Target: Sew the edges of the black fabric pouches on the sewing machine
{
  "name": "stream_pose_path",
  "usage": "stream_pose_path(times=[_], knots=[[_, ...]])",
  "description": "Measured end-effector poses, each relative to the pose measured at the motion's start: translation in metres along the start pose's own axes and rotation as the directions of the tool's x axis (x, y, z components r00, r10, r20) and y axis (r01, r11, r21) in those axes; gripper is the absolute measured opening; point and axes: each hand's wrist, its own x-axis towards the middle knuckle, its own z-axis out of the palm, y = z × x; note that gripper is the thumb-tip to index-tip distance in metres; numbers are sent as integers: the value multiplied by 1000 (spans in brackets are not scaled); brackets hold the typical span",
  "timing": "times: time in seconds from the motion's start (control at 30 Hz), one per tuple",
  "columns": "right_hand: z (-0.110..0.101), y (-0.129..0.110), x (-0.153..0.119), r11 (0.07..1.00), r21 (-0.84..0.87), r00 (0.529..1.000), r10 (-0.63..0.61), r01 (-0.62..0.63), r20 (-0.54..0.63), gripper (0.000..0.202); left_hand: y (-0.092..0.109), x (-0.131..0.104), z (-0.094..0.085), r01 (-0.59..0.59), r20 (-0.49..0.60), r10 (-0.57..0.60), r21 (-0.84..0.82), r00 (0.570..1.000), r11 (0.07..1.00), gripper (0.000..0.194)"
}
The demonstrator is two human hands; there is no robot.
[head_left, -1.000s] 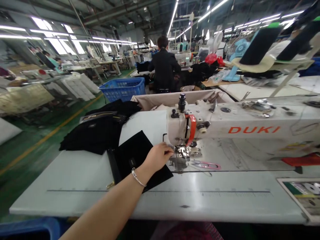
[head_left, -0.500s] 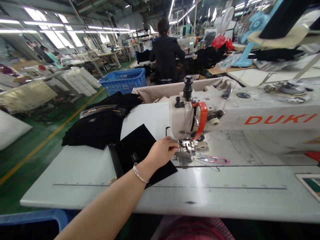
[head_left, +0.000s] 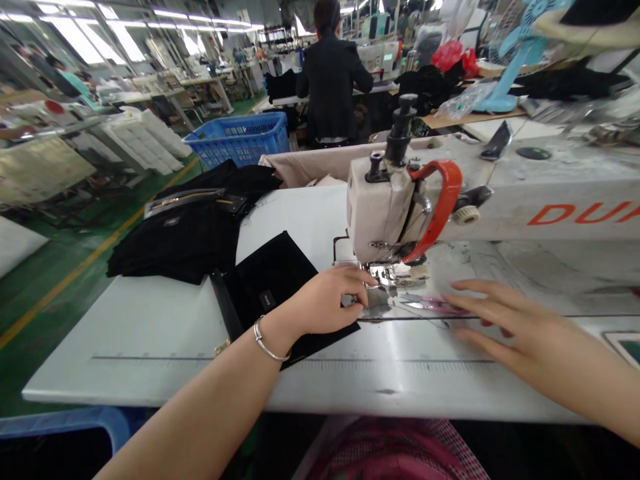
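My left hand (head_left: 327, 300), a bracelet on its wrist, is beside the presser foot (head_left: 387, 275) of the sewing machine (head_left: 380, 200). Its thumb and curled fingers come together; anything between them is too small to make out. Beneath that hand and wrist lies a black fabric piece (head_left: 280, 267) with a small label (head_left: 267, 300) and a dark strip along its left side. My right hand (head_left: 520, 327) is open, fingers apart and slightly blurred, over the handle end of pink thread snips (head_left: 430, 305) lying on the machine bed. Whether its fingertips touch the snips, I cannot tell.
A pile of black fabric pieces with zippers (head_left: 185, 227) rests on the table's left side. Behind the table are a beige cloth-lined bin (head_left: 310, 163) and a blue crate (head_left: 240, 137). Another blue crate (head_left: 100, 420) stands lower left. A person in black (head_left: 330, 80) works ahead.
My right hand has come into view from the right, reaching over the snips. My left hand has shifted slightly right beside the presser foot, its fingers less tightly bunched. The camera view has moved.
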Motion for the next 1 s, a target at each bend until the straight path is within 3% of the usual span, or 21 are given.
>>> stream_pose_path(times=[0.07, 0.13, 0.2, 0.27, 0.3, 0.37, 0.43, 0.47, 0.53, 0.63, 0.73, 1.0], knots=[[21, -3, 11, 998, -13, 992, -60, 62, 108, 32, 0, 0, 0, 40, 27, -40, 0, 999, 999, 12], [31, -6, 15, 997, -66, 992, -29, 37, 120, 29, 0, 0, 1, 108, 6, -108, 25, 994, 994, 4], [27, -14, 18, 998, -24, 988, 66, -63, 138, 24, -1, 1, 1, 165, -71, -162, 41, 984, 985, 4], [16, -29, 22, 941, 217, 945, 200, -258, 260, 25, -5, 2, -1, 218, -157, -208, 49, 965, 975, 11], [12, -40, 26, 845, 374, 897, 241, -382, 371, 29, -7, 3, -3, 251, -197, -236, 54, 951, 966, 14], [8, -63, 38, 516, 607, 770, 185, -605, 610, 37, -14, 4, -6, 327, -268, -301, 58, 915, 943, 20], [14, -83, 52, 219, 664, 693, 99, -715, 714, 34, -21, 4, -7, 389, -320, -355, 48, 879, 920, 22], [19, -90, 59, 125, 663, 674, 82, -738, 734, 32, -24, 3, -8, 407, -337, -372, 39, 865, 912, 22], [30, -97, 73, 35, 639, 639, 85, -768, 764, 28, -27, 2, -9, 421, -353, -387, 22, 852, 907, 22], [39, -97, 85, 13, 598, 595, 122, -801, 795, 24, -26, 0, -9, 406, -360, -380, -4, 852, 914, 22], [40, -95, 90, -6, 590, 579, 184, -808, 795, 23, -24, 0, -9, 388, -365, -371, -30, 854, 921, 23], [47, -91, 98, 58, 640, 638, 186, -766, 747, 32, -20, 2, -9, 350, -302, -345, -40, 889, 936, 22]])
